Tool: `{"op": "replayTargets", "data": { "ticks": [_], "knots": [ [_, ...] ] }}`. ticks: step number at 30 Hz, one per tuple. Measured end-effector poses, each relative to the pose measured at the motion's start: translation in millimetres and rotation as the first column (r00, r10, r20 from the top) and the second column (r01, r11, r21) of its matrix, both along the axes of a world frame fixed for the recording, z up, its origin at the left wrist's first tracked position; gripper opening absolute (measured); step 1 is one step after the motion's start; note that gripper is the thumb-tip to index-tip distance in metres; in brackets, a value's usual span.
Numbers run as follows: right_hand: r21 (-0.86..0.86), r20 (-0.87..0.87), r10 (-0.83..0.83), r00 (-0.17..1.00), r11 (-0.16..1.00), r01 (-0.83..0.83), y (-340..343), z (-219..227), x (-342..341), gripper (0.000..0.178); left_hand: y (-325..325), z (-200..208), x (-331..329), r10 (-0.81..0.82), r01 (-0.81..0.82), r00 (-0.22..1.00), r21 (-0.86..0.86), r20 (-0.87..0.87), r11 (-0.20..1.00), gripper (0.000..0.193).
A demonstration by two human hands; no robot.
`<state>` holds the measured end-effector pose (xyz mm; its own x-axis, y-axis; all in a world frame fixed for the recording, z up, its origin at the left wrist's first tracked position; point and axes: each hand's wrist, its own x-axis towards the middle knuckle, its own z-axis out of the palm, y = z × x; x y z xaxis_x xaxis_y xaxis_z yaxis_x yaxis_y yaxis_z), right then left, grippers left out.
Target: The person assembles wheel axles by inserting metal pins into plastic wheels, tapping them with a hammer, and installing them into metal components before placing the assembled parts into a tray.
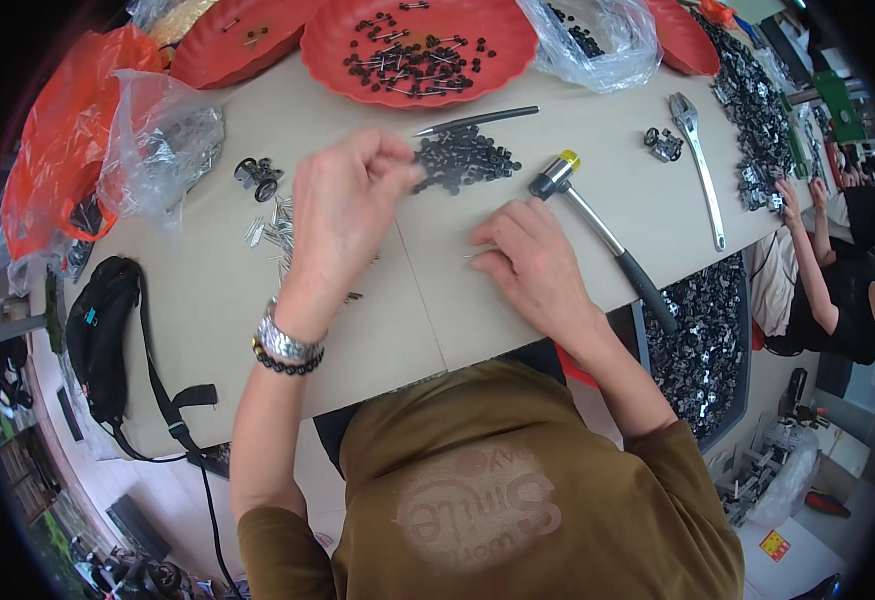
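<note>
My left hand [351, 190] hovers at the left edge of a pile of small black wheels [473, 155]. Its fingertips are curled together and slightly blurred; whatever they grip is hidden. Lower and to the right, my right hand [533, 255] pinches a thin metal pin [470, 256], whose end sticks out at the thumb and fingertips. Loose silver pins [280, 232] lie partly behind my left wrist. A hammer [598, 215] with a yellow-capped head rests just right of my right hand. Beyond the wheels lies a dark, pointed pen-like tool [478, 120].
Red trays [418, 95] with black wheels and pins line the far side, beside plastic bags [153, 150]. An adjustable wrench [699, 170] and small wheeled assemblies [258, 178] lie on the table. A bin [698, 350] of metal parts stands right; another person's arm [813, 265] is beyond.
</note>
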<state>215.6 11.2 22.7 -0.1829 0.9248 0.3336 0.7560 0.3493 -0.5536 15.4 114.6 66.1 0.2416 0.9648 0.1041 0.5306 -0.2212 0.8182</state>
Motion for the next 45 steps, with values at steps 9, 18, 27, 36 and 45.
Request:
{"op": "replayTargets", "data": {
  "ticks": [9, 18, 27, 36, 45],
  "knots": [
    [0.037, 0.205, 0.001, 0.979, 0.999, -0.009, -7, -3, -14, 0.017, -23, -36, 18, -0.176, 0.207, 0.973, 0.226, -0.153, 0.952, 0.013],
    [-0.058, 0.041, -0.127, 0.991, 0.990, 0.130, -17, -3, 1, 0.011, -25, -41, 28, -0.209, 0.323, 0.907, 0.284, -0.367, 0.903, 0.005],
    [-0.170, -0.395, -0.081, 0.915, 0.985, 0.014, -7, 6, -5, 0.021, -66, -34, 2, -0.253, 0.252, 0.967, -0.032, -0.025, 0.967, 0.023],
    [-0.113, -0.452, -0.090, 0.887, 0.993, 0.043, 4, -8, -16, 0.013, -94, -38, -10, -0.021, 0.022, 1.000, -0.047, 0.020, 0.999, 0.028],
    [-0.109, -0.379, -0.098, 0.920, 0.992, 0.061, 7, -9, -21, 0.014, -100, -45, -12, 0.038, -0.032, 0.995, -0.065, 0.095, 0.997, 0.021]
  ]
}}
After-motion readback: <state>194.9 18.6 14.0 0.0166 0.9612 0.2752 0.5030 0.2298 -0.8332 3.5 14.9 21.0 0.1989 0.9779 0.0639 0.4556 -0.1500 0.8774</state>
